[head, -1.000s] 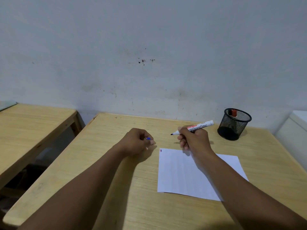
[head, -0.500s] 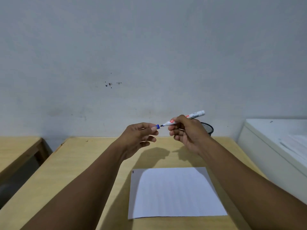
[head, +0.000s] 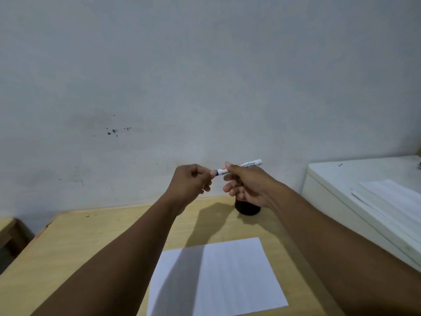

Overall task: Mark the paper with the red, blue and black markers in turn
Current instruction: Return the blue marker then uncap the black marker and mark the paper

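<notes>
Both hands are raised in front of the wall, above the wooden table (head: 91, 242). My right hand (head: 248, 185) holds a white marker (head: 247, 165) by its middle, with the tail pointing right. My left hand (head: 190, 184) pinches the marker's blue cap end; the cap itself is hidden inside the fingers, and only a thin blue band shows beside them. A white sheet of paper (head: 218, 277) lies flat on the table below, partly shaded by my left arm. Any marks on it are hidden from view.
A black mesh pen holder (head: 247, 209) stands at the back of the table, mostly hidden behind my right hand. A white cabinet (head: 330, 179) with a stack of paper (head: 391, 201) stands at the right. A second wooden table edge (head: 5, 226) shows at far left.
The view has tilted up. Both hands rose from the table and came together; the blue cap in my left hand now meets the tip of the marker held in my right.
</notes>
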{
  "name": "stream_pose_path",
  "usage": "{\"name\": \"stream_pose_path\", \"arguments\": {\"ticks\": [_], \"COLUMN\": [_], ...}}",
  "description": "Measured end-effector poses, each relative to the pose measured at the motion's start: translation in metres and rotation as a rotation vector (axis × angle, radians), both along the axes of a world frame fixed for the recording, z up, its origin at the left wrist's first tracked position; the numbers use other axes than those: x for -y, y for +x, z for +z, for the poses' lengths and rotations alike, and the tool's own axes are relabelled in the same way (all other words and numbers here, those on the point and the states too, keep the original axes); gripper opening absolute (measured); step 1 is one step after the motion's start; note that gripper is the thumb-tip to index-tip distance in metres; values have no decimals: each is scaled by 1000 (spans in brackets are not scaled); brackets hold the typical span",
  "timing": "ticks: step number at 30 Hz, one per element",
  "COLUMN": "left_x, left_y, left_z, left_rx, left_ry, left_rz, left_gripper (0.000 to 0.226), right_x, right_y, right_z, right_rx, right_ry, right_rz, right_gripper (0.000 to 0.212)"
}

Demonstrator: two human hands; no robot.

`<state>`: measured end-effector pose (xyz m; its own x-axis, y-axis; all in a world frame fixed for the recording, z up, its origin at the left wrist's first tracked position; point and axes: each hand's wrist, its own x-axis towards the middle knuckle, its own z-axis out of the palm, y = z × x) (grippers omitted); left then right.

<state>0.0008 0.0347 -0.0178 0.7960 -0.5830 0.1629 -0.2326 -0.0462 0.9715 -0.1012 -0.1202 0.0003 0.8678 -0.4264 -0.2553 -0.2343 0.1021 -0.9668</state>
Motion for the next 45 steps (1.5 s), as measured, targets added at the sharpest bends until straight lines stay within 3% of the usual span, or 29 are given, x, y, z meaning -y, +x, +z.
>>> {"name": "stream_pose_path", "arguments": {"ticks": [3,7,11,17,21,29,36,38,42,45], "left_x": [22,48,71,83,84,93,39,13,-48,-96], "left_y": [1,-1,-3,3,13,14,18,21,31,35], "left_z": [18,29,23,6,-5,2,37,43,49,47], "left_rx": [272,536,585,680,689,786,609,490,183,-29], "left_ry": [91,269,351,540,622,557,324,241,49,-80], "left_rz": [92,86,14,-81,-108,41,196,239,222,223], "left_gripper": [18,13,15,51,44,18,8,8,10,11], "right_x": [30,59,74,85,89,84,44,23,-22,-53], "right_y": [-6,-16,-22,-27,-25,-23,-3,8,32,43], "right_z": [12,19,18,12,6,10,21,20,17,18], "right_rx": [-169,-208,-212,-179,-118,-77,4,47,89,135], "right_ry": [-201,-431,-546,-651,-720,-846,-895,-942,-1097,-1179], "right_rz": [-42,-132,-144,-139,-152,-91,-37,-6,78,107], "right_gripper": [58,45,39,21,18,15,13,13,32,26]}}
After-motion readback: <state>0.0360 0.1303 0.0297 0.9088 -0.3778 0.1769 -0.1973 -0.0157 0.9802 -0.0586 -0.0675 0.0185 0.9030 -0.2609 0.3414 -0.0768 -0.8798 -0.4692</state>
